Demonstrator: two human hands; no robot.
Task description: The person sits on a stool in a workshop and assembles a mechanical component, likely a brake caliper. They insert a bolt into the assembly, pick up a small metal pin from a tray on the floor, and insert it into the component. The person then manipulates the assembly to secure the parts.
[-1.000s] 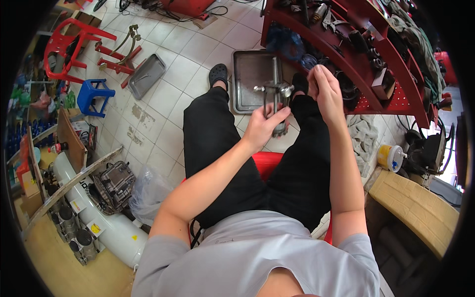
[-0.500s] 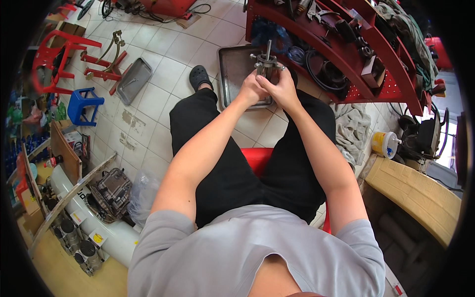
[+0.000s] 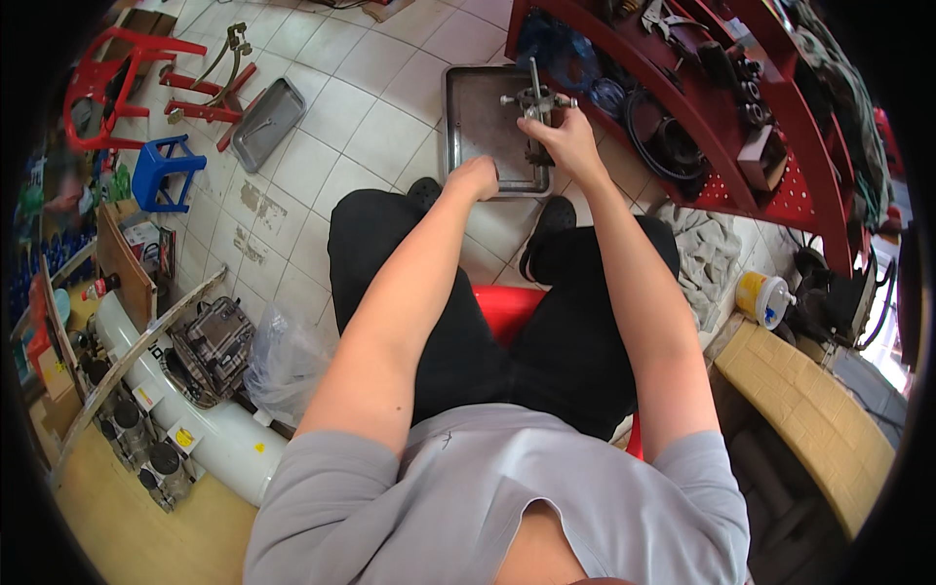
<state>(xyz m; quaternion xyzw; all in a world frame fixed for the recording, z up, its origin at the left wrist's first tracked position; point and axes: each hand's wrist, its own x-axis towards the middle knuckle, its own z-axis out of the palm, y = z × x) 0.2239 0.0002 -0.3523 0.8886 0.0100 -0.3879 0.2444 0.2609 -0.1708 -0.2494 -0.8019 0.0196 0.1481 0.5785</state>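
My right hand (image 3: 565, 144) is closed around a metal puller (image 3: 534, 100), a clamp-like tool with bolts at its sides and a long rod pointing up. It holds the tool over the right part of a shallow grey metal tray (image 3: 449, 132) on the floor. My left hand (image 3: 473, 179) is curled closed by the tray's near left corner, apart from the puller. Its fingers face away, so anything inside them is hidden.
Close on the right, a red tool cart (image 3: 673, 127) carries tools and parts. A crumpled grey cloth (image 3: 710, 253) and a white-and-yellow bucket (image 3: 760, 297) lie nearer. Leftward are a second tray (image 3: 270, 122), a blue stool (image 3: 168, 174) and a white cylindrical tank (image 3: 219, 448).
My left hand has come off the puller and moved left and nearer. The right hand has shifted slightly right with the puller. My feet are drawn back toward me.
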